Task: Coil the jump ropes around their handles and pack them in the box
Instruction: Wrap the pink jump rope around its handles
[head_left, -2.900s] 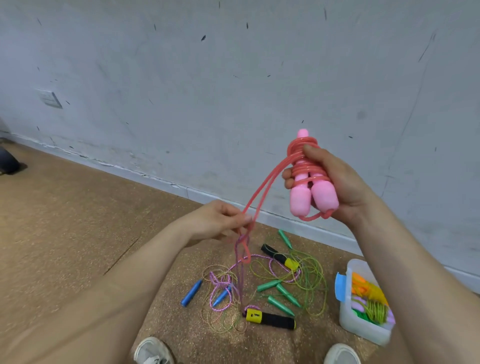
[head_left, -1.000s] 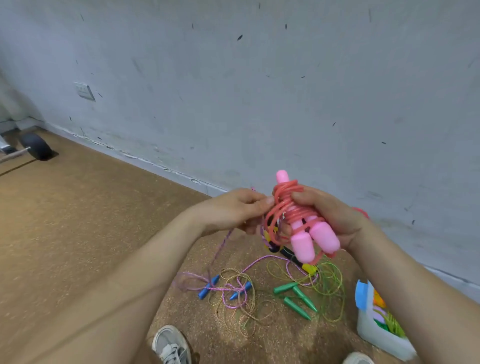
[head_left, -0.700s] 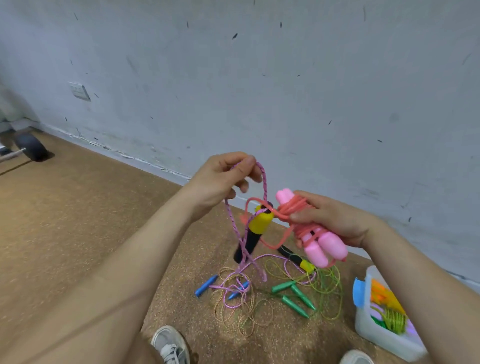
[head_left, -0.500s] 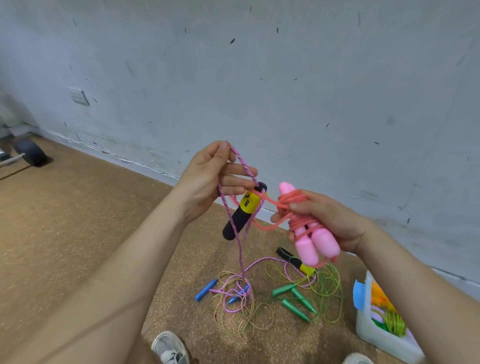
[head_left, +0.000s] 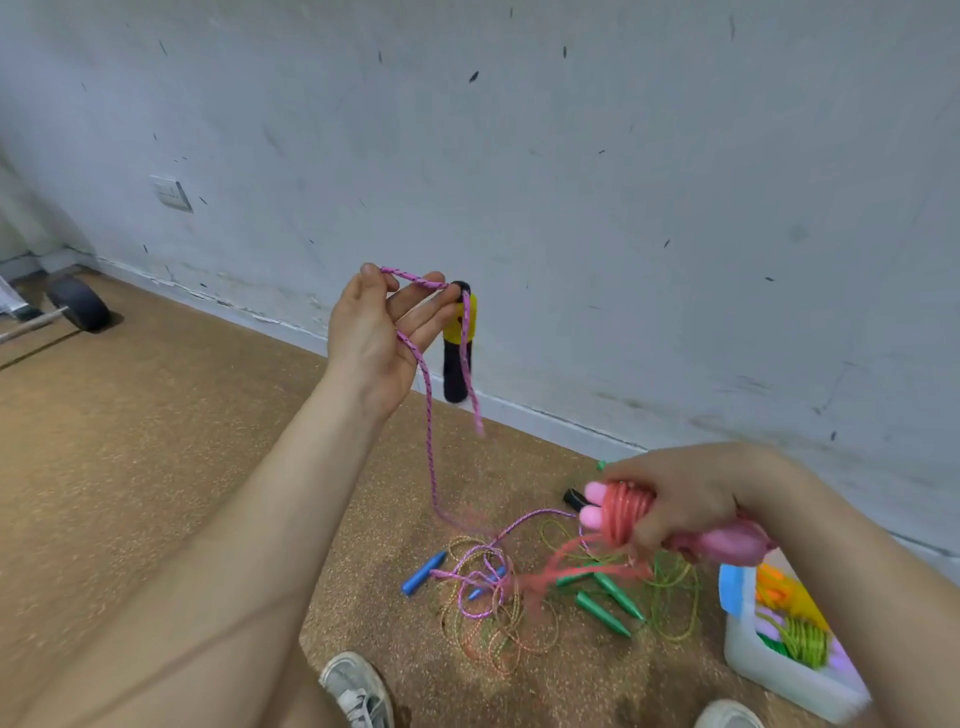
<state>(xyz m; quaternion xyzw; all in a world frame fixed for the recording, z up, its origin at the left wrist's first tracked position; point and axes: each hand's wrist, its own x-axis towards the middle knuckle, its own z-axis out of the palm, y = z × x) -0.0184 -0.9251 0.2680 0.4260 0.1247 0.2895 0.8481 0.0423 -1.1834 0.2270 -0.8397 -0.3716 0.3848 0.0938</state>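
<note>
Your left hand (head_left: 382, 338), just toward eleven o'clock of the view's centre, has its fingers nearly straight and spread. The pink-and-purple braided cord (head_left: 428, 441) lies draped over them, not pinched, and the black foam handle with a yellow band (head_left: 457, 358) dangles just behind the fingertips. The cord drops to a tangle of thin loose ropes (head_left: 488, 608) on the cork-brown floor (head_left: 156, 441) at six o'clock, among blue plastic handles (head_left: 423, 574) and green cone-shaped handles (head_left: 608, 597).

At four o'clock your right hand (head_left: 685, 499) is clenched round the pair of pink plastic handles (head_left: 727, 543), which are wound with coral-red rope (head_left: 626, 512). A loose red tail blurs below it. The clear plastic box with a blue latch (head_left: 779, 680) sits at five o'clock, with coiled ropes inside.

You appear to be freeing the red tail from the braided cord. Next, shed that cord from your left fingers, tuck the tail in, and carry the bundle to the box.
</note>
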